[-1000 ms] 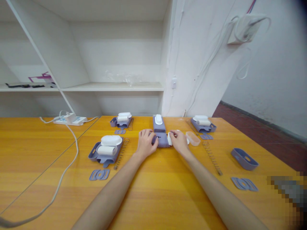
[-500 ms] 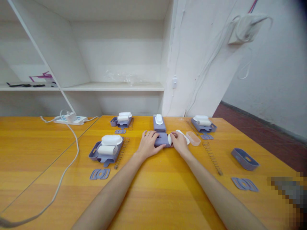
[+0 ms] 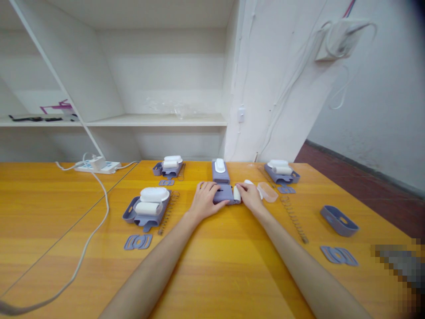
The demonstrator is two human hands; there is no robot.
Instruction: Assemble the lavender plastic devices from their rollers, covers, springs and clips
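Near the middle of the table my left hand [image 3: 206, 199] is wrapped over a purple-grey plastic housing [image 3: 224, 194], thumb along its front side and fingers across the top. My right hand [image 3: 251, 197] pinches a white roller [image 3: 237, 194] at the housing's right end. Whether the roller sits partly inside the housing cannot be made out. Just behind my right hand lie a white oval part [image 3: 249, 182], partly covered, and a clear plastic tray [image 3: 267, 192]. Directly behind the housing stands another purple-grey housing [image 3: 221, 177] with a white oval piece [image 3: 219, 165] on top.
Similar part sets lie at the left [image 3: 148, 208], back left [image 3: 171, 166] and back right [image 3: 282, 170]. A spring [image 3: 295, 220], a purple-grey oval cup [image 3: 339, 220] and flat purple-grey pieces [image 3: 338, 255] lie at right. A power strip [image 3: 98, 165] with a cable occupies the back left.
My right hand has shifted slightly right, and the white roller beside the housing now shows more of its length. My left hand has stayed on the housing.
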